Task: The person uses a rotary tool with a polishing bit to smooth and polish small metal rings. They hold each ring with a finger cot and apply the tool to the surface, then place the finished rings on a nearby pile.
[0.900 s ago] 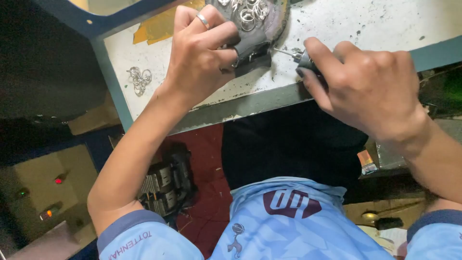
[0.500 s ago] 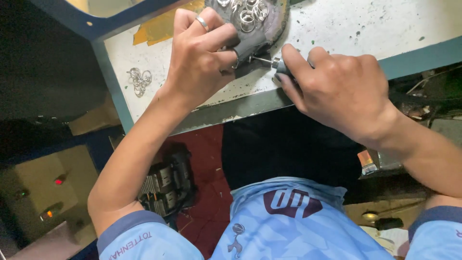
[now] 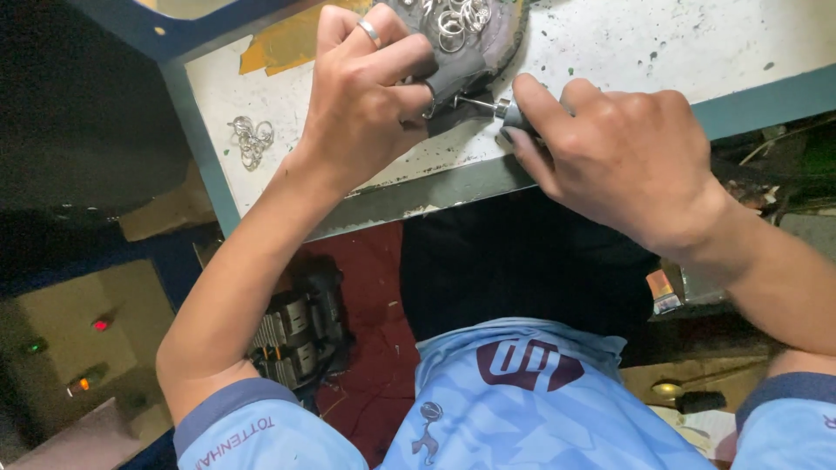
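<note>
Speckled white bench top w/ blue edge: left hand pinches small silver ring at 12 o'clock; right hand grips grey rotary tool. Bit may skid into fingertip, ring barely held.

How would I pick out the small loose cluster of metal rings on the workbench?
Start at the white, paint-chipped workbench top with the blue edge. Look to its near left corner, beside the left hand's wrist. The loose ring cluster lies there on bare tabletop, unlike the bigger ring pile, which sits on a grey pad further along the bench.
</note>
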